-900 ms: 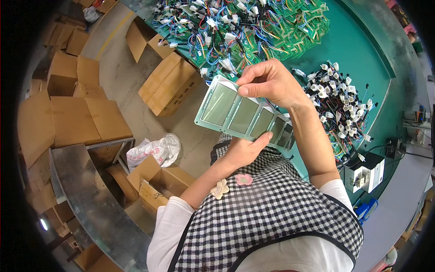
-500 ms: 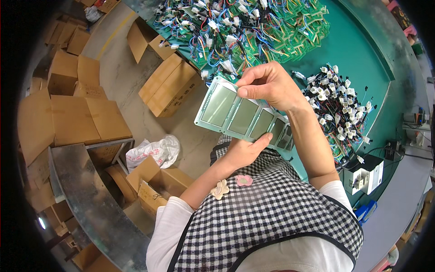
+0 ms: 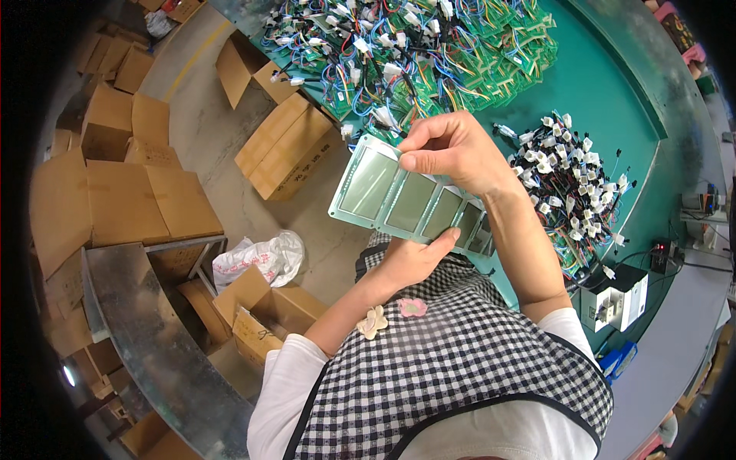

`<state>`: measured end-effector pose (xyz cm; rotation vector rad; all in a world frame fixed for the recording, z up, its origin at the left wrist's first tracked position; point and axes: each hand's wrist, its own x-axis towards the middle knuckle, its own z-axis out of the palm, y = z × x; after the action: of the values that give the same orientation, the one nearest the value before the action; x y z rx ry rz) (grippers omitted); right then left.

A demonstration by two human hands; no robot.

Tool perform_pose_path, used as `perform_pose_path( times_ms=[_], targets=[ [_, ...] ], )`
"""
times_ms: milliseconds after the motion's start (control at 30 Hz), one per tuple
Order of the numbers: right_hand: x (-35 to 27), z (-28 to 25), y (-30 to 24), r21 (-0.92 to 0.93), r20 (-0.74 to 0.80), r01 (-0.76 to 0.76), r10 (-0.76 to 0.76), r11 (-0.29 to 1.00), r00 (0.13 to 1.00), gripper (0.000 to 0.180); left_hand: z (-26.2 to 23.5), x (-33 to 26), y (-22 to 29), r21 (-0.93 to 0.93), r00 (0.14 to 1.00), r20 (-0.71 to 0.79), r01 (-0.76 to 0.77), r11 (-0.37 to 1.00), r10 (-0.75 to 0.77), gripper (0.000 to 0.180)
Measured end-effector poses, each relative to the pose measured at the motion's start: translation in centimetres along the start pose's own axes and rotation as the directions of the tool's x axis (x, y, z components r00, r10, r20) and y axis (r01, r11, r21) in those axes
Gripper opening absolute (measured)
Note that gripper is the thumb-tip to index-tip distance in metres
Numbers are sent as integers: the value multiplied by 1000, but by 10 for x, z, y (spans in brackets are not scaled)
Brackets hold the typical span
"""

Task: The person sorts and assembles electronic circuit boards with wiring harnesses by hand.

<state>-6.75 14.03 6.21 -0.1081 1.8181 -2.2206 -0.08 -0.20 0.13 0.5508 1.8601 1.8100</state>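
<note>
a grey concrete floor (image 3: 203, 126) with a painted yellow line (image 3: 202, 57) runs between cardboard cartons (image 3: 126, 203) on the left and a green-topped workbench (image 3: 613, 107) on the right. a dark, scuffed metal-topped bench (image 3: 165, 337) stands at lower left, near a small bright white light (image 3: 69, 374), while a pale grey tabletop (image 3: 682, 307) lies along the right side.

Wears a black-and-white checked apron (image 3: 452, 345) with plain black edging (image 3: 498, 397), over a pale top (image 3: 498, 431) with short, loose white sleeves (image 3: 282, 376). Bears a cream flower (image 3: 372, 322) and a smaller-looking pink flower (image 3: 412, 307) on the apron's front, side by side.
</note>
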Motion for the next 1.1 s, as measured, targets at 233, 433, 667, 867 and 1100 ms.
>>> perform_pose_path(
  times_ms=[233, 433, 667, 867, 1100],
  targets=[
    [-4, 17, -2, -50, -34, 69, -71, 996, 997, 17, -3, 1, -1, 152, 982, -53, -173, 973, 183, 20],
    [-4, 33, -1, -421, -127, 272, -353, 866, 927, 42, -7, 3, -4, 255, 990, 3, -134, 958, 138, 26],
    [-20, 64, 0, -689, 13, 535, -729, 490, 684, 15, -31, -8, 6, 214, 929, -290, -170, 962, 229, 27],
    [-41, -23, 36, 201, -206, 214, -173, 956, 963, 15, -74, -29, 42, 53, 806, -587, -56, 997, 77, 25],
    [-41, -60, 160, -677, -671, -564, -82, 472, 737, 36, -90, 20, 72, 390, 758, -604, 12, 921, 245, 30]
  ],
)
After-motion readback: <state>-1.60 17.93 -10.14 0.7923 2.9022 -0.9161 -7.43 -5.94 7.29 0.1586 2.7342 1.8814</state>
